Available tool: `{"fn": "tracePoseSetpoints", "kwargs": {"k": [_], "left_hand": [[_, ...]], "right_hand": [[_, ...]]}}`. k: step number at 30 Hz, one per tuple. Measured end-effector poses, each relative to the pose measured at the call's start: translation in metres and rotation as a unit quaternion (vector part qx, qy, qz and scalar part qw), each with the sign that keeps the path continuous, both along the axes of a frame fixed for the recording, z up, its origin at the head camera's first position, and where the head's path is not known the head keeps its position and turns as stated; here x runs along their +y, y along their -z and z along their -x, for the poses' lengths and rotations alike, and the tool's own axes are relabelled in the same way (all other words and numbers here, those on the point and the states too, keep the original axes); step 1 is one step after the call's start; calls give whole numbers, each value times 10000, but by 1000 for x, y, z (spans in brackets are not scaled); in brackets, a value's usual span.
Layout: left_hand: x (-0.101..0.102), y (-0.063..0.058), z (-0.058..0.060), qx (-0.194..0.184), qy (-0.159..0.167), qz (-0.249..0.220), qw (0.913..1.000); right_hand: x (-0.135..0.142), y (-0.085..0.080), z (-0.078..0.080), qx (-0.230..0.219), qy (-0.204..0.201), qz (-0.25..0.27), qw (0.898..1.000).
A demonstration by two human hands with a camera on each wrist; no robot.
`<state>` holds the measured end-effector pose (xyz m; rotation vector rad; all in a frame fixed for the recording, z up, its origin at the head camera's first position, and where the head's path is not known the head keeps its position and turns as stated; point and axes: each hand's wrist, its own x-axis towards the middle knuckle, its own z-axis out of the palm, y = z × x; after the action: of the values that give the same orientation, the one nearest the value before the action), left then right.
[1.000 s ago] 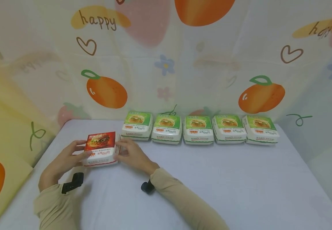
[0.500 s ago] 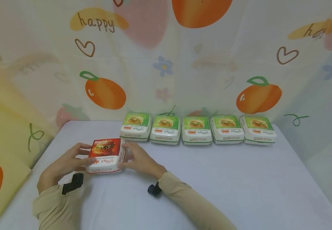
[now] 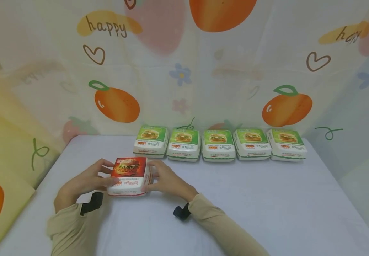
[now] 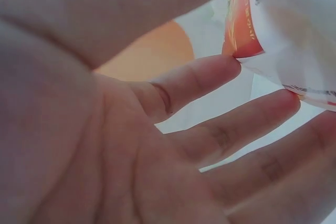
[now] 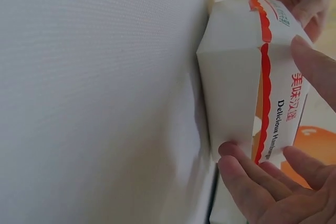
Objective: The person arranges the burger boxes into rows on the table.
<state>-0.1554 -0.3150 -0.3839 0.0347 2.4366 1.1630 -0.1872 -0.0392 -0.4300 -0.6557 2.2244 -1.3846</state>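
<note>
Relative to the earlier head view, the red box [image 3: 129, 181], the left hand [image 3: 86, 181] and the right hand [image 3: 170, 181] stand farther right along the table. Behind is a pale curtain [image 3: 219, 53] printed with oranges, hearts and flowers; before it extends the white-covered table [image 3: 242, 206]. Two beige sleeves [image 3: 227, 224] reach in from the near side. A row of green boxes [image 3: 218, 146], five in all, lines the table's far edge. The red box, burger picture uppermost, lies just in front of the leftmost green box and slightly to its left. The left hand pinches its left side between thumb and spread fingers; the right hand pinches its right side likewise, fingertips against the wall. Each wrist bears a small black camera [image 3: 182, 212].
</note>
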Motion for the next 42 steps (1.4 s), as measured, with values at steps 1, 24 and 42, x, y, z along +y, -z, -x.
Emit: {"fn": "tracePoseSetpoints", "kwargs": {"k": [1,24,42], "left_hand": [[3,-1,1,-5,13,44,10000],[31,-2,6,71,307,90,9995],[37,-3,8,142,406,151,9990]], "right_hand": [[2,0,0,-14,13,13,10000],[27,2,-13,-362,443,256,9980],[33,1,-11,-350,463,388,9976]]}}
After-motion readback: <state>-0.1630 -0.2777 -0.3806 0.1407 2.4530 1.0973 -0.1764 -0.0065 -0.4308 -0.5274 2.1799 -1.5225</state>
